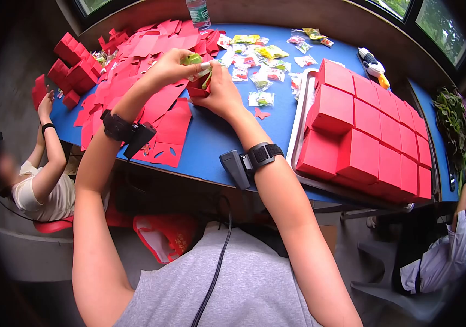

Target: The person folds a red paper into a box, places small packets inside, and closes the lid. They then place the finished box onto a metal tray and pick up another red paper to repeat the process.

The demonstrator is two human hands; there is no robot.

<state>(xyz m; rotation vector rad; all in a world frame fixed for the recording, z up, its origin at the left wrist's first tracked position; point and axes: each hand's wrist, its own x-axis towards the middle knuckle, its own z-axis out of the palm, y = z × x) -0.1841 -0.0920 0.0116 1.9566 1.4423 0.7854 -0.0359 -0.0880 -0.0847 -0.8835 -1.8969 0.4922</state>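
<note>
My left hand (pixel 174 66) is closed, its fingertips pinching a small green wrapped packet (pixel 191 59) over an open red paper box. My right hand (pixel 222 91) is wrapped round that red box (pixel 197 90), tilted above the table. Something green and yellow shows at the box's mouth; its inside is mostly hidden. Flat red die-cut card sheets (pixel 168 122) lie below my left hand. Just right of my right hand are several small wrapped candies (pixel 261 98) and a red paper scrap (pixel 261 114).
A white tray (pixel 301 131) on the right is stacked with closed red boxes (pixel 361 125). A water bottle (pixel 198 13) stands at the back. Folded red boxes (pixel 75 68) sit far left, beside a seated person (pixel 47 174). At far right, another person's hands hold leafy stems (pixel 454 125).
</note>
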